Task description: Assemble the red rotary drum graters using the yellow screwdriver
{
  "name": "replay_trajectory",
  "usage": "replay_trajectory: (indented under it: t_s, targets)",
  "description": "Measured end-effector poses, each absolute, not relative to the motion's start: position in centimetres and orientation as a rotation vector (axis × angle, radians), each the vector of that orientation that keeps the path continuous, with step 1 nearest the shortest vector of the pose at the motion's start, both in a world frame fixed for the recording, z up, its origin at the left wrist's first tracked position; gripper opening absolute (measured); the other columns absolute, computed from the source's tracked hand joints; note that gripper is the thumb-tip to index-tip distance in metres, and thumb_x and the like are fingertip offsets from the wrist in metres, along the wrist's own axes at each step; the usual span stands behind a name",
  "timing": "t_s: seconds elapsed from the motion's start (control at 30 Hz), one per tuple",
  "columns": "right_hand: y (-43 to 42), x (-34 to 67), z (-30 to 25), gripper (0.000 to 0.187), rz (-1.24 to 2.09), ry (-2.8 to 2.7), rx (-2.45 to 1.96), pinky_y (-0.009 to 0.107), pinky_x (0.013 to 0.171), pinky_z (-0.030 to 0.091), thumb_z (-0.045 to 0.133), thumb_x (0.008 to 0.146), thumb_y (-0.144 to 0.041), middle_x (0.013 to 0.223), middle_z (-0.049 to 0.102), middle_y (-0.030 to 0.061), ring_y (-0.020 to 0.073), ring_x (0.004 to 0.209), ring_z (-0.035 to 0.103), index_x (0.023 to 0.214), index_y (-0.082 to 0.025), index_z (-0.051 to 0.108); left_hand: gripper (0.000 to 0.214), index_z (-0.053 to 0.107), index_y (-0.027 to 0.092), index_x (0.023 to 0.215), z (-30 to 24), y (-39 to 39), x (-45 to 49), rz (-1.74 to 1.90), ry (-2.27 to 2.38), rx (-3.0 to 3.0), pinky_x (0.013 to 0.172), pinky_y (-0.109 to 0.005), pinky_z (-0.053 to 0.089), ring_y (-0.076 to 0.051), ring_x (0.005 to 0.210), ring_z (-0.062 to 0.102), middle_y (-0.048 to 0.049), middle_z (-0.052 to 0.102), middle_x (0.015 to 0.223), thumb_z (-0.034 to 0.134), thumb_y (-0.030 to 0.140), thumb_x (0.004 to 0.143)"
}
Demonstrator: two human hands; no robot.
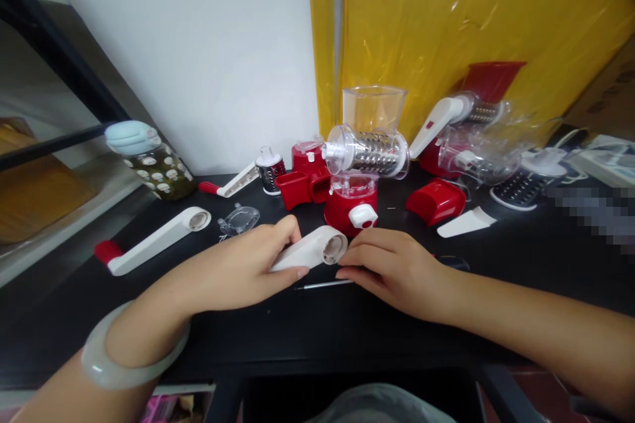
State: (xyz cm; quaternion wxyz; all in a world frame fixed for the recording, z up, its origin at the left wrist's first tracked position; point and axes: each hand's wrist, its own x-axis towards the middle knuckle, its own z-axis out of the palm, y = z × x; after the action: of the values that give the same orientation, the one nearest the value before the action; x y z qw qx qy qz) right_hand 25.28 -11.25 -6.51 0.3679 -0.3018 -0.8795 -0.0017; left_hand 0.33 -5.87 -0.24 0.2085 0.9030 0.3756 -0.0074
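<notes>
A pale bangle (133, 358) circles the left wrist. The left hand (233, 271) grasps a white crank handle (311, 250) low over the black table (347, 330). The right hand (397, 268) is curled, its fingertips at a thin metal rod (317, 285); whether it grips the rod is unclear. A red grater base (344, 210) stands behind.

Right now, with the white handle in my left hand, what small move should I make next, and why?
Probably lift the white handle and point its round socket toward the knob end of the clear drum on the red grater behind it. Your left hand grips the handle, your right hand only touches the socket end, and that drum shows no crank.
</notes>
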Motion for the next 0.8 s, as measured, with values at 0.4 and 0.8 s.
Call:
replay_trajectory:
  t_s: [0.4,0.8]
  targets:
    - [-11.23,25.00,-6.40,0.012,0.041,-2.231,-0.758,0.024,0.069,0.053,0.056,0.096,-0.021,0.086,0.068,0.0065,0.0132,0.078,0.064,0.095,-0.014,0.067,0.018,0.044,0.025,0.096,-0.18,-6.47,0.77,-0.063,1.030,2.507,0.060,-0.028,0.038,-0.016,0.072,0.056,0.0022,0.059,0.084,0.053,0.040,0.091]
    - [-11.25,25.10,-6.64,0.014,-0.022,-2.229,-0.762,0.025,0.069,0.054,0.055,0.096,-0.021,0.086,0.068,0.0064,0.0130,0.078,0.063,0.094,-0.015,0.067,0.018,0.045,0.025,0.097,-0.25,-6.37,0.77,-0.049,1.049,2.490,0.059,-0.028,0.037,-0.017,0.071,0.057,0.0013,0.060,0.084,0.053,0.040,0.091]
